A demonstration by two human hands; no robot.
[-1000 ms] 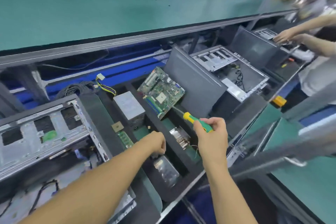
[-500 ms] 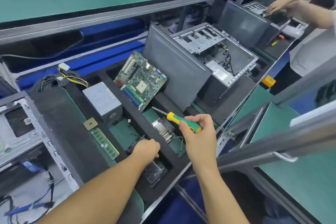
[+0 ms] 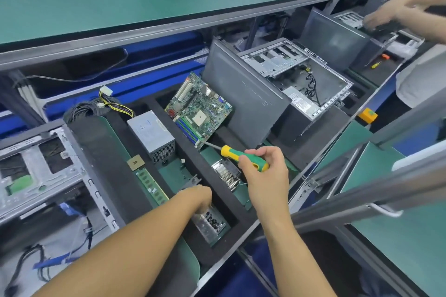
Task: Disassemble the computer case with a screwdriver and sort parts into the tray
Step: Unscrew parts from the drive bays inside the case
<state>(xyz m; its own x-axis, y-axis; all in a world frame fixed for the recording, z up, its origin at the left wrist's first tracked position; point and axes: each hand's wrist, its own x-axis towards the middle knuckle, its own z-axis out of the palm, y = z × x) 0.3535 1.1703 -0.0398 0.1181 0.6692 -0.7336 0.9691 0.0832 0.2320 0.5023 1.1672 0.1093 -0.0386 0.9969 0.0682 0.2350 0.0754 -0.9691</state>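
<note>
Above the black foam tray [image 3: 237,215], right hand [image 3: 268,176] grips screwdriver [image 3: 232,153]; left hand [image 3: 199,196] has fingers hidden

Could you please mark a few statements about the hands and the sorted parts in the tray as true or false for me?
1. The right hand grips a screwdriver with a green and yellow handle. True.
2. The circuit board lies flat inside an open computer case. False: it leans tilted in a compartment of the tray.
3. The left hand is at a clear box of screws. True.
4. The power supply stands to the right of the circuit board in the picture. False: it stands to its left.
</note>
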